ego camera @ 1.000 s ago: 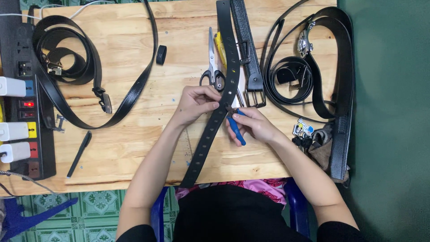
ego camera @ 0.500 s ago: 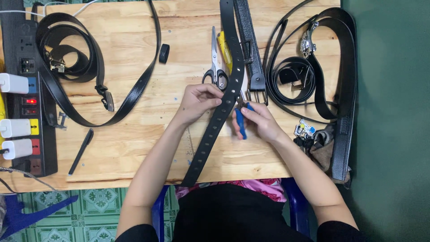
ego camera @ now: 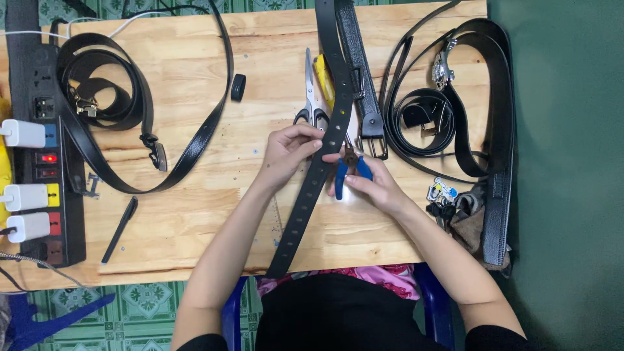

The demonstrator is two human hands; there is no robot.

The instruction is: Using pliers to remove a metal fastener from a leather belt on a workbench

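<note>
Head view, the only one, looks straight down on a pale wooden workbench (ego camera: 195,214) strewn with leather goods. A black belt punched with a row of holes (ego camera: 318,175) runs diagonally from the far edge of the bench to its near edge, passing between the person's two hands. The left hand (ego camera: 286,153) lies on the belt's left side, fingers together and pinched on the strap's edge, apparently to keep it flat and steady. The right hand (ego camera: 377,185) is closed around blue-handled pliers (ego camera: 344,175), whose dark head sits just beside the strap's right edge, near one of the holes; the grip keeps the tool's nose turned toward the leather. Just beyond the hands lie scissors (ego camera: 311,104) and a yellow tool (ego camera: 323,81), touching the belt's far stretch and within easy reach. A second strap with a metal buckle (ego camera: 364,97) lies alongside. Coiled black belts (ego camera: 455,110) pile up to the right, another looped belt (ego camera: 110,104) to the left, a small black loop (ego camera: 238,86) between them. A power strip with white plugs (ego camera: 39,175) lines the left edge.
</note>
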